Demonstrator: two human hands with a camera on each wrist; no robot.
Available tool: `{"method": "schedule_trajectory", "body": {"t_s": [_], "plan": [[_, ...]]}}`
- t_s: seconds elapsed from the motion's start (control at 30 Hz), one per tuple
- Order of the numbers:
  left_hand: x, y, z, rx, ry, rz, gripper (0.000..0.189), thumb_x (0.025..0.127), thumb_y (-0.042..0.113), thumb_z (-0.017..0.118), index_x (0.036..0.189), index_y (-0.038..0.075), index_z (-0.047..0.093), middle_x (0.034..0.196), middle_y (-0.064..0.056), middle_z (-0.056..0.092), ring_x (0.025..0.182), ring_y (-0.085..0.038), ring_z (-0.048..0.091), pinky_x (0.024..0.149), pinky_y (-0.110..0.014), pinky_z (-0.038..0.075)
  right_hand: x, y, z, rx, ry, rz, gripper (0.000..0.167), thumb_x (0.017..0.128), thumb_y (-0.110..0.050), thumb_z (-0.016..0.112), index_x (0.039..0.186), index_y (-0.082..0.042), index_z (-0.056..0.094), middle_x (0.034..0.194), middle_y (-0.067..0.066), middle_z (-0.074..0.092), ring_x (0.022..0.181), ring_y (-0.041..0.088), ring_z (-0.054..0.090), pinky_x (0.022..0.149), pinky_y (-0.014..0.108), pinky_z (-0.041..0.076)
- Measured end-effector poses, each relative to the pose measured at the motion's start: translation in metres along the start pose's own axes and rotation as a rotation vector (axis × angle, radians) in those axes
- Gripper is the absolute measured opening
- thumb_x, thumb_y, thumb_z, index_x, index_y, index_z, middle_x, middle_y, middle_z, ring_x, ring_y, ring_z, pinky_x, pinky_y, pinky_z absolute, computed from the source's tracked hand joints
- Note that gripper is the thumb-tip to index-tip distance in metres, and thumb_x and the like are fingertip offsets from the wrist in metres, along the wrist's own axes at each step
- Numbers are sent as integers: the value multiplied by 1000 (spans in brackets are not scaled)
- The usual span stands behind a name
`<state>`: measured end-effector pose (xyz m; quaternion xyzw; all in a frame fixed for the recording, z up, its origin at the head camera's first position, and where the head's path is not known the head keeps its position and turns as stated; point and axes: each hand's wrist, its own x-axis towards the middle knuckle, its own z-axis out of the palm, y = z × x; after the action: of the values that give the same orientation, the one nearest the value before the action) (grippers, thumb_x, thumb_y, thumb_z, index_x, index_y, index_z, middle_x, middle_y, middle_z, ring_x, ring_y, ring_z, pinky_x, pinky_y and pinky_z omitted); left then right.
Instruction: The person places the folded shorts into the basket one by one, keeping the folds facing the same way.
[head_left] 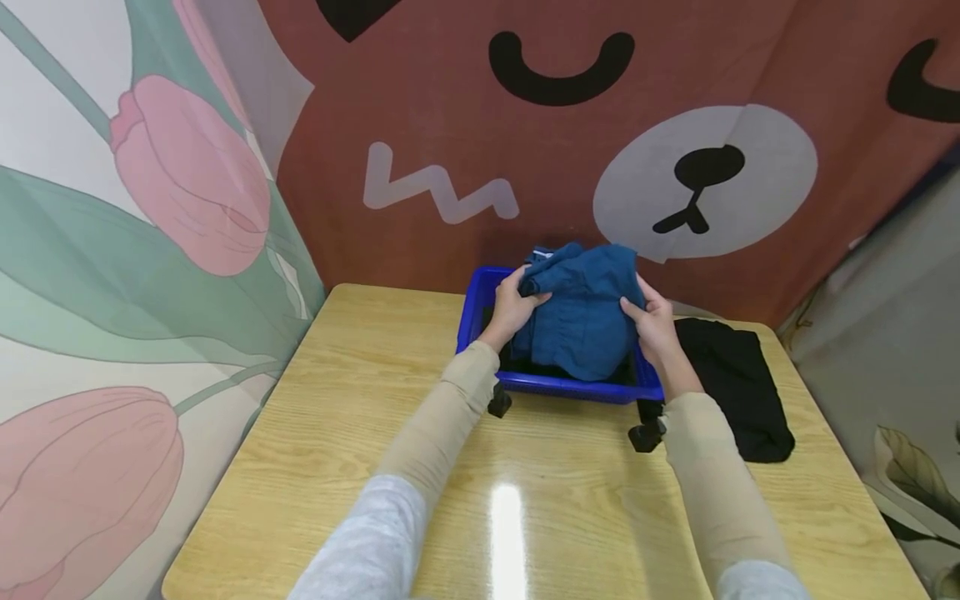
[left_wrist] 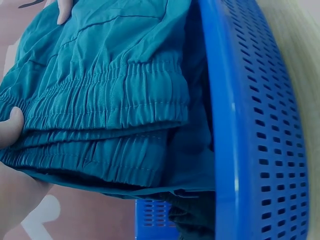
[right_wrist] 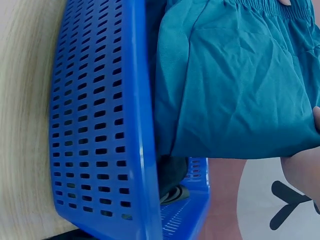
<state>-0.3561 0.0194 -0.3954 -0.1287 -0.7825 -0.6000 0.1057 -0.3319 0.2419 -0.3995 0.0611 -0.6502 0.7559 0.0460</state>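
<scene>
A folded teal elastic-waist garment (head_left: 585, 317) is held over a blue plastic basket (head_left: 570, 387). My left hand (head_left: 513, 310) grips its left edge, with the thumb on top by the gathered waistband (left_wrist: 110, 100). On the opposite edge, my right hand (head_left: 655, 323) pinches the cloth, thumb in front and fingers behind. The smooth folded side (right_wrist: 240, 100) faces the right wrist view. Below the garment, dark cloth (right_wrist: 170, 172) shows inside the basket, mostly covered.
Folded black clothing (head_left: 738, 387) lies on the wooden table (head_left: 360, 400), right of the basket. Directly behind the table hangs a brown curtain (head_left: 420, 250) printed with a bear face. A floral curtain (head_left: 225, 333) borders the left side.
</scene>
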Motion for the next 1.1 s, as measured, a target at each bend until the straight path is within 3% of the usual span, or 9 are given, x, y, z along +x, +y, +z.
{"method": "schedule_trajectory", "body": {"t_s": [0.3, 0.67, 0.97, 1.1], "plan": [[0, -11, 4, 70, 17, 10, 43, 77, 11, 70, 118, 7, 57, 117, -6, 57, 111, -18, 48, 92, -28, 36, 3, 13, -3, -23, 10, 20, 55, 90, -6, 51, 139, -12, 29, 144, 8, 24, 130, 21, 23, 100, 32, 26], [0, -27, 7, 78, 15, -25, 44, 76, 11, 71, 117, 6, 57, 115, -8, 58, 110, -20, 49, 92, -28, 37, 10, 29, -4, -78, 12, 23, 54, 90, -2, 50, 138, -6, 28, 143, 9, 25, 128, 22, 25, 98, 27, 30], [0, -39, 7, 85, 5, -73, 50, 77, 12, 71, 122, 4, 52, 121, -11, 54, 114, -23, 46, 94, -31, 35, 14, 40, -2, -136, 7, 50, 52, 91, -1, 47, 139, -10, 29, 143, 6, 26, 129, 21, 24, 101, 31, 25], [0, -42, 8, 84, 1, -128, 56, 79, 14, 69, 128, 2, 45, 126, -13, 49, 119, -23, 41, 96, -32, 34, 16, 43, 0, -153, 26, 58, 52, 91, 1, 47, 139, -9, 29, 142, 9, 27, 129, 22, 25, 102, 33, 24]]}}
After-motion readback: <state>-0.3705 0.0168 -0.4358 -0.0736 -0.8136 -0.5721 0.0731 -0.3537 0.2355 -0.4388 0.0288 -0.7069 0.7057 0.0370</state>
